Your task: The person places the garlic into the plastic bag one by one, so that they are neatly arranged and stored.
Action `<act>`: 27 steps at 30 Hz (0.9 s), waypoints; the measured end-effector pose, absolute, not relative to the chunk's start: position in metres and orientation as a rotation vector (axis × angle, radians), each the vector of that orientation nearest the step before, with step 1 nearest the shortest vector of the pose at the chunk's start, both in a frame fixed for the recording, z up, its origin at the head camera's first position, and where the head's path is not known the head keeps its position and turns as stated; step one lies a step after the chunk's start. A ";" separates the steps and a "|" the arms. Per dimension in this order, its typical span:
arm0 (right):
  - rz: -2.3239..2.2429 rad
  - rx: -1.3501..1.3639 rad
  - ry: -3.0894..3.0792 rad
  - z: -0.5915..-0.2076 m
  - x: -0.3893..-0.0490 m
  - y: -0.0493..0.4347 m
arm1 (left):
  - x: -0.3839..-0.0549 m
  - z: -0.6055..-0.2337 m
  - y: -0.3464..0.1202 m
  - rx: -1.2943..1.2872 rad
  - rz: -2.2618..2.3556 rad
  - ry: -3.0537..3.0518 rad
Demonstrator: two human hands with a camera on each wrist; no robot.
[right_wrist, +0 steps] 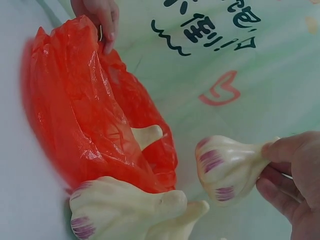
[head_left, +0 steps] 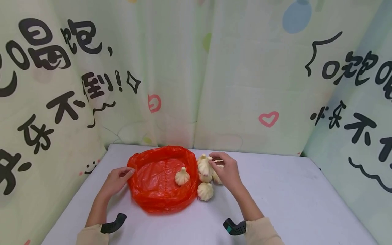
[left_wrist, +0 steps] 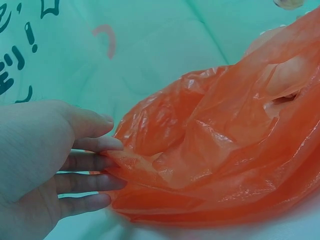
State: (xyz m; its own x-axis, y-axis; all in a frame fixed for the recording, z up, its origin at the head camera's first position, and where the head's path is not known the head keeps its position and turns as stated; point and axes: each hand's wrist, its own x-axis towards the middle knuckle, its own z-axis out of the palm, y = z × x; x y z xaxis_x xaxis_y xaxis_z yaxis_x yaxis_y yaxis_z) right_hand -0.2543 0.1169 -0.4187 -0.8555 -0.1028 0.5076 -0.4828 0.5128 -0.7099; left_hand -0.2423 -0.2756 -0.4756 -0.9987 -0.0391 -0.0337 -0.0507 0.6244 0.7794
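Note:
A red plastic bag [head_left: 162,206] sits on the table with its mouth spread wide. One garlic bulb [head_left: 182,177] lies inside it, stem upward. At the bag's left rim is my left hand [head_left: 116,181]; in the left wrist view its fairly straight fingers touch the film, thumb apart. My right hand [head_left: 226,169] pinches another garlic bulb [right_wrist: 225,169] by the stem, held up just right of the bag. Below it, more bulbs cluster against the bag's right side, the nearest garlic bulb [head_left: 205,191] at the front.
The white table [head_left: 284,200] extends to the right and in front of the bag. A pale curtain [head_left: 245,78] with printed writing and hearts encloses the back and sides. Each wrist wears a black device [head_left: 114,223].

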 end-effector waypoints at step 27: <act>1.282 0.529 -2.386 -0.417 -0.277 0.092 | -0.243 -0.478 -0.277 -0.044 1.382 2.831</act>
State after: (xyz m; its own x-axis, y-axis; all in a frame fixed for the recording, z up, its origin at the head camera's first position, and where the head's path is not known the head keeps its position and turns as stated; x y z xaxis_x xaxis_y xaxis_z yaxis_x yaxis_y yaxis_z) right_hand -0.2768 0.0918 -0.4174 -0.8572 -0.1463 0.4938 -0.4925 0.5133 -0.7028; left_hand -0.2432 -0.2769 -0.4777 -0.9996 -0.0292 -0.0038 -0.0210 0.6147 0.7885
